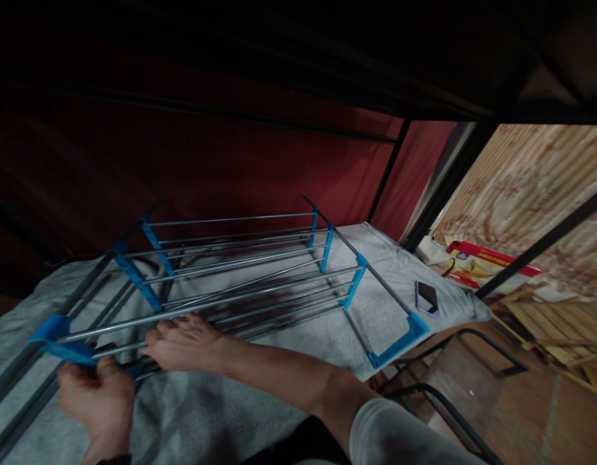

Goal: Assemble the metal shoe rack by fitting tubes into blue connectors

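Bottom left of the frame: left hand (97, 397) closed around the near blue bracket (61, 342) of a metal rack (240, 278), fingers wrapped over the plastic and the rod ends there; right hand (185, 342) just beside it, lower centre-left, palm down, fingers curled over a near rod (134, 323), forearm running to the bottom right; hands close together but not touching. The rack lies flat on a grey blanket (260, 387) across the middle of the frame; most rods look seated between blue brackets on both sides, so assembly seems well along by this view; the near left corner is what is in hand, and whether the rod there is fully seated cannot be told; dim light. Further right, a phone (427, 297) lies on the blanket edge, apart from the rack; beyond it, upper right, a red box (487, 265) and a wooden pallet (555, 323) on the floor; dark red wall (260, 168) behind.
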`<state>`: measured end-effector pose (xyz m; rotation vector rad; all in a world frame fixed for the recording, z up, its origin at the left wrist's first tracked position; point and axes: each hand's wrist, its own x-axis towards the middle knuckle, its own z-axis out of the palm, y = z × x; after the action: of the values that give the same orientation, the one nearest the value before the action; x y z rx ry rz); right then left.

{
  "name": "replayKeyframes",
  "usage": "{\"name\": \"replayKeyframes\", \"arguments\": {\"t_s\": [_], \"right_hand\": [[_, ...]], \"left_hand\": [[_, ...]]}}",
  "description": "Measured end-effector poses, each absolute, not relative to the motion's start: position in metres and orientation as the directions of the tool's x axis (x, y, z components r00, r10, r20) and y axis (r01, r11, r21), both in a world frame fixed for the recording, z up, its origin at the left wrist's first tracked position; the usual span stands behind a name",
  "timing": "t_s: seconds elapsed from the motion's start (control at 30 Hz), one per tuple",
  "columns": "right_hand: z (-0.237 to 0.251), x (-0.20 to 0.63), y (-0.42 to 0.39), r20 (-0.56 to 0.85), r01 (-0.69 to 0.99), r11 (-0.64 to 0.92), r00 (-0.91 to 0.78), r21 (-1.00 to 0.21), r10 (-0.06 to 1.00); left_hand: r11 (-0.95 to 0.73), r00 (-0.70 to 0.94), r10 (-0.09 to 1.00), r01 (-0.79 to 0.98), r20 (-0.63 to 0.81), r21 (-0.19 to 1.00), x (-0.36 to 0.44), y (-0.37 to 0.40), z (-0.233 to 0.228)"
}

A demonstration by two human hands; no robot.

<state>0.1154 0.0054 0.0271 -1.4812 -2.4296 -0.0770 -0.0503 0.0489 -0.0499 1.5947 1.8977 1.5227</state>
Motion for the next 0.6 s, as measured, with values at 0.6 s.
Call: {"name": "replayKeyframes", "arguments": {"t_s": [0.6], "right_hand": [[0.008,0.145,-0.006,0.328,0.916,0.399,-0.363,-0.047,0.872]], "left_hand": [[-0.093,-0.441,0.785,0.61,0.435,0.787,-0.048,0.057,-0.055]]}}
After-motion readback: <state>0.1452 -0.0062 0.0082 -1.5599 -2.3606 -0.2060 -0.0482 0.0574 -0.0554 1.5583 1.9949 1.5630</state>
